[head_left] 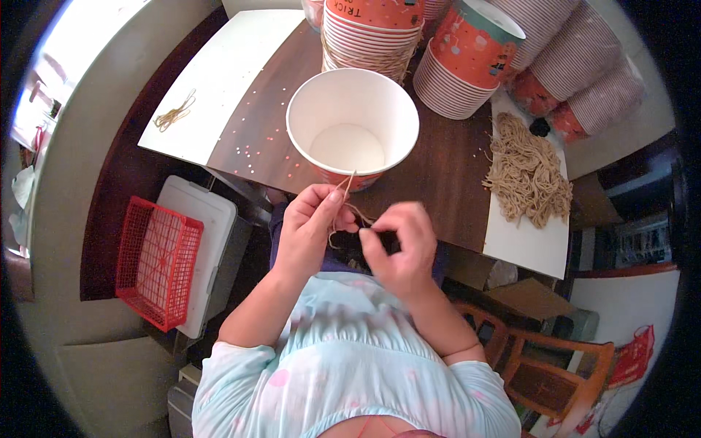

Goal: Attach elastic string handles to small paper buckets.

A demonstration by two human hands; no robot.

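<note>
In front of my body, my left hand (312,220) pinches a thin piece of brown twine (348,184) between thumb and fingers. One looped end sticks up past the thumb, and another strand hangs below. My right hand (403,244) is curled just to the right, slightly blurred, its thumb and finger closed where the twine runs to it. Right behind the hands stands a large white-lined paper bucket (398,120), upright, with nothing in it and an orange outside. The left fingertips overlap the bucket's near side; whether they touch it I cannot tell.
Nested orange buckets (372,44) and another stack (467,66) stand behind, with bagged stacks (569,55) at far right. A heap of twine (527,171) lies right, a few strands (174,113) left. Small dots speckle the brown table (453,175). A red basket (162,255) sits lower left, a wooden chair (555,365) lower right.
</note>
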